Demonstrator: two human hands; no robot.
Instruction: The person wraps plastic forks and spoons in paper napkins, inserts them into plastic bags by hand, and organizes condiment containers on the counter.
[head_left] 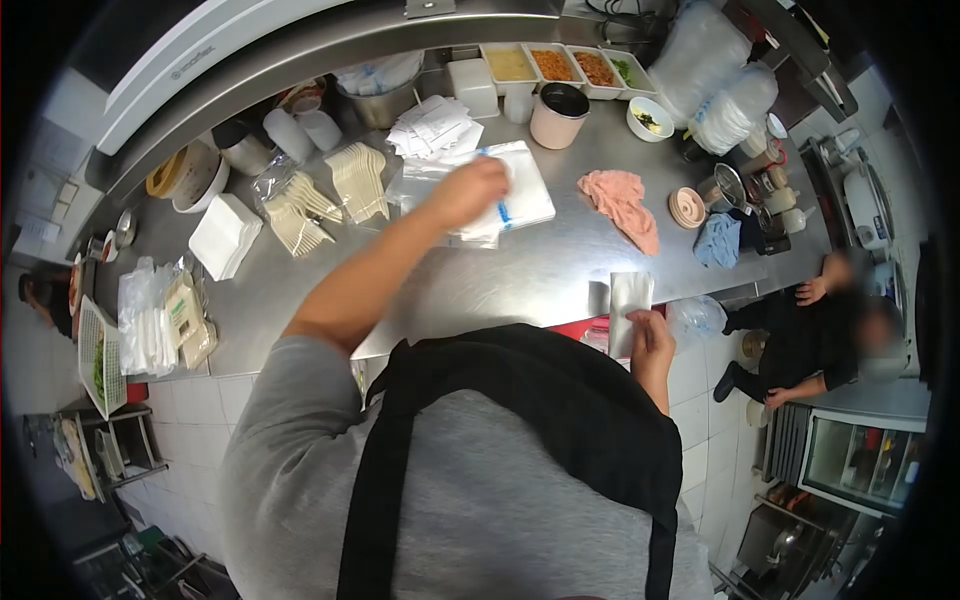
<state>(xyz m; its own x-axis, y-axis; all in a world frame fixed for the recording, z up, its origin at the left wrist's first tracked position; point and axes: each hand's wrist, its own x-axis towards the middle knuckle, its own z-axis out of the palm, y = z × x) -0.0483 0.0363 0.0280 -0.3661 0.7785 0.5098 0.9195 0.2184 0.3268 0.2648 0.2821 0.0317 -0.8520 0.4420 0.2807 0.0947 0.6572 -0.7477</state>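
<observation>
Noted nearest, at right: right hand (652, 345), fingers and thumb closed in a pinch on a flat, whitish, rectangular packet (631, 298). Located at the near right edge of the grey stainless-steel counter (480, 290), overlapping it in view. Contact with the steel not determinable. Sheen suggestive of film or smooth paper; contents, if any, unconfirmed. Advised: light pinch at the edge, no creasing, good clearance from the counter lip.

Farther in, at centre: left hand (475, 190), fingers bent over a layered stack of clear and white plastic bags with blue markings (530, 190). Fingertips hidden; not possible to confirm whether gripping a bag. Judged sound practice: fingertip contact on the top layer alone, layers parted without dragging, stack left square. At right of the stack, well apart: crumpled pink cloth (615, 200). Best avoided with clean film.

Beyond, slightly left: loose white printed paper slips (433, 127), easily disturbed by a sweeping wrist. Just beyond the stack, slightly right: pale pink cylindrical tub with dark interior (559, 120). Low, controlled lift advised here.
</observation>
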